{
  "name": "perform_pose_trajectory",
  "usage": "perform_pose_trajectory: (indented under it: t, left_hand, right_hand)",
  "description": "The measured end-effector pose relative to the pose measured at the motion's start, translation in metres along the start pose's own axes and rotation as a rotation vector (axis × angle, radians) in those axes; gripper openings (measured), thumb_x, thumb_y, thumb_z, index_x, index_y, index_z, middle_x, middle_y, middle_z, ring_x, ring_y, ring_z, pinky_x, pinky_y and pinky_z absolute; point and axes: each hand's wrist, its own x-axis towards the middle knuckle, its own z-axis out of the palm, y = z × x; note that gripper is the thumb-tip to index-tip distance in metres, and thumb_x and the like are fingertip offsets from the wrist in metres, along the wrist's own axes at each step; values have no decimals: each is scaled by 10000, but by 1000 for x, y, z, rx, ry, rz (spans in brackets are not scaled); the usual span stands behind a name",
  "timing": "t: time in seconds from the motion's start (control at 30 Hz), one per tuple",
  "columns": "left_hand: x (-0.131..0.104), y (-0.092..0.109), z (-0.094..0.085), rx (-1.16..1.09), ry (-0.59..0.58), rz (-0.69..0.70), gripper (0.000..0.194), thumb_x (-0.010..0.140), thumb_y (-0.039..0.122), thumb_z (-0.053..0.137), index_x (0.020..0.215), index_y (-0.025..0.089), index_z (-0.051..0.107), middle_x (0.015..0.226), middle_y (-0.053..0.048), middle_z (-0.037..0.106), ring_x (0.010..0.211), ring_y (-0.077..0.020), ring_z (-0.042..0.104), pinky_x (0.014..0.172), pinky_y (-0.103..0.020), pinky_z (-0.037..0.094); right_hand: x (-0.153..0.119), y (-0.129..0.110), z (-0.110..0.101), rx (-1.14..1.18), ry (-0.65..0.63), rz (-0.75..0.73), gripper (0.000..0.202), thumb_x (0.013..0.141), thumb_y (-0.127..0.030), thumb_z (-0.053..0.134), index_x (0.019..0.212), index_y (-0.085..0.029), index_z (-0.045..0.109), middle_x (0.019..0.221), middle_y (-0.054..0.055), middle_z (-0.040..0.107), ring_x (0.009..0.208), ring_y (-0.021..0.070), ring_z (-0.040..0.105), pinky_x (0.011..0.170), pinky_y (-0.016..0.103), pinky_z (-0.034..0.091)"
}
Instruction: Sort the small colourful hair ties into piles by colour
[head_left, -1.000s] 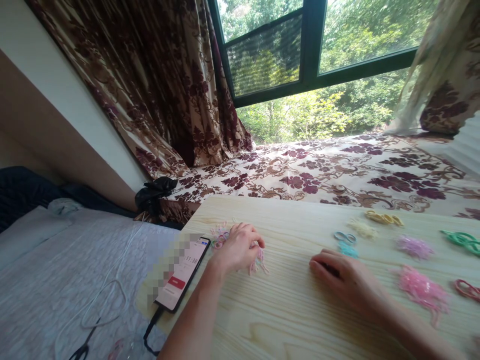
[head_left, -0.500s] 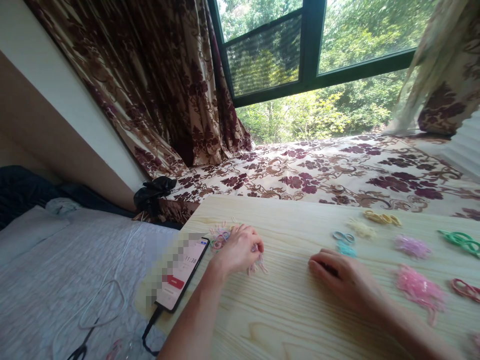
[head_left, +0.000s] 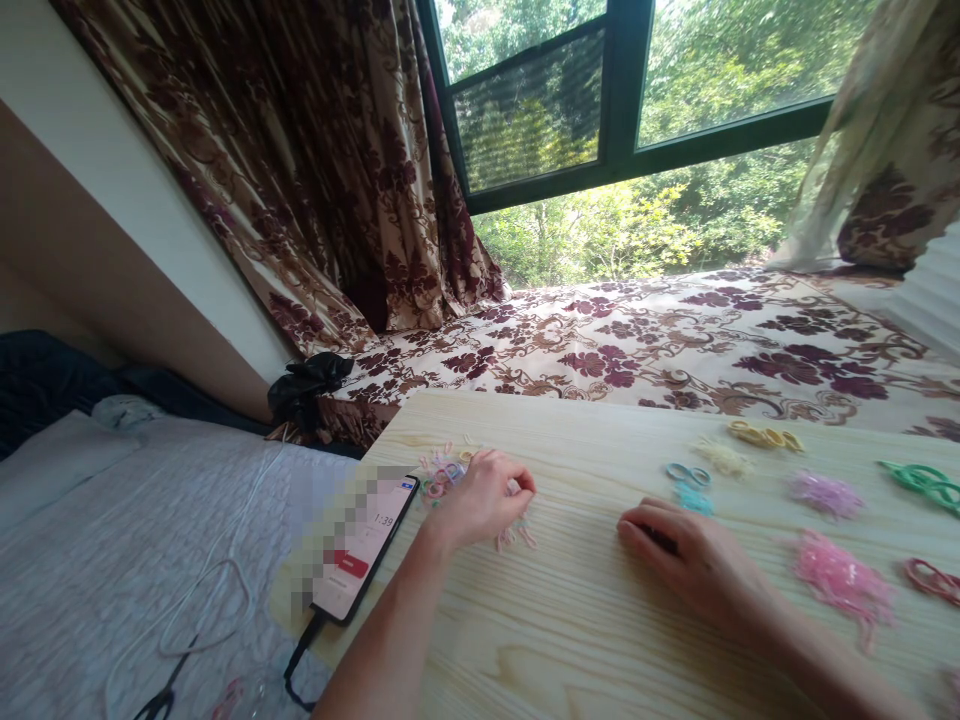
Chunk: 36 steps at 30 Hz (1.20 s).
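My left hand (head_left: pixel 487 495) bends over the small pink bands (head_left: pixel 519 536) on the wooden table (head_left: pixel 555 620); its fingers are closed, and what they pinch is too small to name. Just left of it lies a mixed pile of coloured bands (head_left: pixel 442 477). My right hand (head_left: pixel 679 545) rests on the table with curled fingers, its grip hidden underneath. Beyond it are blue rings (head_left: pixel 687 475) and a turquoise heap (head_left: pixel 693 498). Farther right are a purple heap (head_left: pixel 827 494), a pink heap (head_left: pixel 844 580), a pale yellow heap (head_left: pixel 721 456) and yellow rings (head_left: pixel 763 435).
A phone (head_left: pixel 367 550) with a cable lies at the table's left edge. Green rings (head_left: pixel 922 482) and red rings (head_left: pixel 931 580) are at the far right. A bed (head_left: pixel 150 540) is on the left; a flowered window seat (head_left: pixel 637 345) runs behind the table.
The fingers of my left hand have shifted slightly to the right, and more of the mixed pile shows beside them. My right hand has stayed in place.
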Motion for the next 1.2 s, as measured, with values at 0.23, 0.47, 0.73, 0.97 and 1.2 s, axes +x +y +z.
perform_pose_trajectory:
  t: [0.23, 0.47, 0.73, 0.97, 1.2]
  left_hand:
    - [0, 13, 10, -205, -71, -68, 149, 722, 220, 516, 771, 183, 653, 851, 1, 676, 841, -141, 593, 780, -237, 435]
    - [-2, 29, 23, -373, -156, -61, 202, 721, 221, 498, 818, 169, 666, 800, -2, 680, 808, -144, 602, 794, -242, 447]
    - [-3, 33, 26, -469, -172, -67, 202, 727, 189, 482, 840, 153, 646, 774, -2, 673, 792, -135, 598, 789, -246, 446]
    - [-4, 34, 29, -468, -199, -118, 214, 722, 210, 516, 904, 158, 619, 781, 0, 687, 732, -125, 597, 708, -234, 438]
    - [-4, 36, 30, -519, -218, -146, 218, 731, 232, 514, 919, 162, 602, 756, -9, 693, 647, -107, 561, 596, -210, 391]
  right_hand:
    - [0, -3, -2, 17, 3, 19, 351, 875, -404, 383, 739, -214, 645, 732, 40, 647, 649, 173, 600, 564, 261, 445]
    - [-2, -19, 1, 228, 82, 22, 307, 873, -394, 421, 923, -198, 652, 729, 34, 641, 545, 124, 546, 514, 231, 447]
    - [-5, -26, 1, 245, 6, 44, 251, 823, -359, 504, 921, -191, 662, 759, 29, 634, 545, 110, 544, 502, 217, 443]
    - [-3, -28, -3, 276, 6, 54, 279, 861, -372, 446, 819, -196, 657, 720, 20, 638, 576, 123, 541, 514, 219, 419]
    - [-2, -22, -1, 255, -1, 12, 304, 877, -362, 417, 767, -184, 638, 706, 22, 633, 613, 136, 547, 552, 223, 418]
